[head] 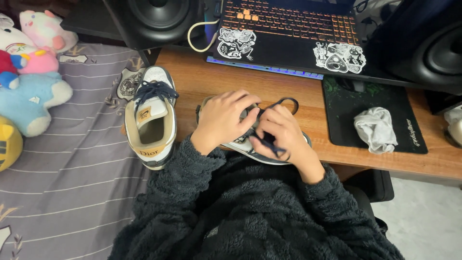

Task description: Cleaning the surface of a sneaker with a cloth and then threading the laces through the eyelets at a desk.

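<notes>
While the left hand (225, 118) presses down on a grey-and-white low-top sneaker (250, 144) lying at the edge of the wooden desk (202, 79), fingers curled over its top, the right hand (279, 130) pinches its dark navy shoelace (281, 102), w/ a loop sticking up. 2nd matching sneaker (150, 120) sits just left, on the striped grey bedsheet (72, 183), laces tied.

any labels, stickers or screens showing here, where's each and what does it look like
Left sticker: laptop's near left corner, white with black drawings.
Right sticker: laptop's near right corner, white with black drawings.
Tongue label: on the left shoe, small, tan.
Mat print: mouse mat's right edge, white on black.
No screen in view.
</notes>
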